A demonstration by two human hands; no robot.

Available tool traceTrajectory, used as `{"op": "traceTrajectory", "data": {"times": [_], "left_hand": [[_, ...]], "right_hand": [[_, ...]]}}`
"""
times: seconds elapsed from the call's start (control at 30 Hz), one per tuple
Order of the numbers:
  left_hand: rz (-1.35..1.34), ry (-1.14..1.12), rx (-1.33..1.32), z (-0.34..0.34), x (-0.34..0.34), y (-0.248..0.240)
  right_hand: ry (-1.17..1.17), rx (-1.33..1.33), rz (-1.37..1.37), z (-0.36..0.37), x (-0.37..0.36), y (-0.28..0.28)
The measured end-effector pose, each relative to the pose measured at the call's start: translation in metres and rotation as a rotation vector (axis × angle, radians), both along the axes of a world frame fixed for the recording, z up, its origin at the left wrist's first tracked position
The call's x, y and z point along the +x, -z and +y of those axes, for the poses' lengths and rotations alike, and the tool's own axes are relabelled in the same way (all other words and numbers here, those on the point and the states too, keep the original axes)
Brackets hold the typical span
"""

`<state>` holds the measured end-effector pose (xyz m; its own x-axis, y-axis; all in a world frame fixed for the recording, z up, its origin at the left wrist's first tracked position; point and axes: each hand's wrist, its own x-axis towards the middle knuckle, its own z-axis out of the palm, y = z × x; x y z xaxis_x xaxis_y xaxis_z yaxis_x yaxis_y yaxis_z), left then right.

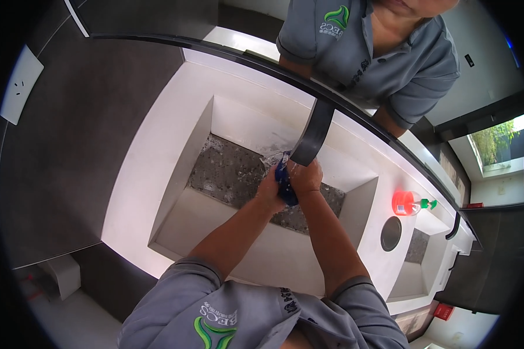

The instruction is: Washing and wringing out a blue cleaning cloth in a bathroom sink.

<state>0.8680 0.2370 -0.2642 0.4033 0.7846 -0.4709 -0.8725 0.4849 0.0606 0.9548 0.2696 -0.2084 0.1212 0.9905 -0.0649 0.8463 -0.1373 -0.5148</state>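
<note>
A blue cloth (284,185) is held bunched between the left hand (270,189) and the right hand (305,177), directly under the black faucet (313,135) and over the speckled grey basin floor of the white sink (174,174). Both sets of fingers are clenched on the cloth. The step in hand appears to be rinsing or wringing it; next, a firm twist over the basin would likely be needed, kept clear of the spout.
</note>
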Motion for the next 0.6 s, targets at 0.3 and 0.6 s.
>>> {"op": "traceTrajectory", "data": {"times": [0.3, 0.6], "left_hand": [[0.187, 0.058, 0.202, -0.008, -0.062, 0.001], [0.891, 0.088, 0.224, -0.036, -0.099, 0.027]], "right_hand": [[0.090, 0.079, 0.200, -0.003, 0.003, -0.001], [-0.300, 0.066, 0.423, -0.007, 0.002, -0.004]]}}
